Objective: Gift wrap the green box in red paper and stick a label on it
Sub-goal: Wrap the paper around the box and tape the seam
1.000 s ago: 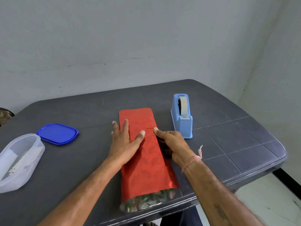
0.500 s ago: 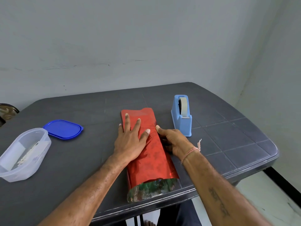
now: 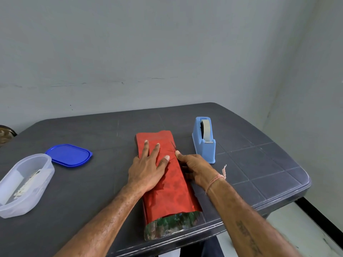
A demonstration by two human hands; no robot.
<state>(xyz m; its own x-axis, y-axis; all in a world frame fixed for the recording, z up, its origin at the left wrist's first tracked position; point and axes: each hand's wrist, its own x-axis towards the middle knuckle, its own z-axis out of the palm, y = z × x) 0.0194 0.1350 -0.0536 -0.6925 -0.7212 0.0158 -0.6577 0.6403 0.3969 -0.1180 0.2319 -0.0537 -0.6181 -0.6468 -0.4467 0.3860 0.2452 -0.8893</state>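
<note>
We see the long package in shiny red wrapping paper [image 3: 169, 180] lying flat on the dark grey plastic table [image 3: 259, 164], its long axis running from the near table edge away from us, tilted slightly left at the far end; the near end is open, showing green foil. Our left hand [image 3: 148, 167] presses flat on top, fingers spread, gripping nothing. Our right hand [image 3: 196, 168] hugs the package's right side, thumb on the top edge, fingers tucked against the flank. A light blue tape dispenser [image 3: 204, 141] stands just right; a blue lid [image 3: 69, 154] and clear plastic tub [image 3: 26, 184] sit well left
</note>
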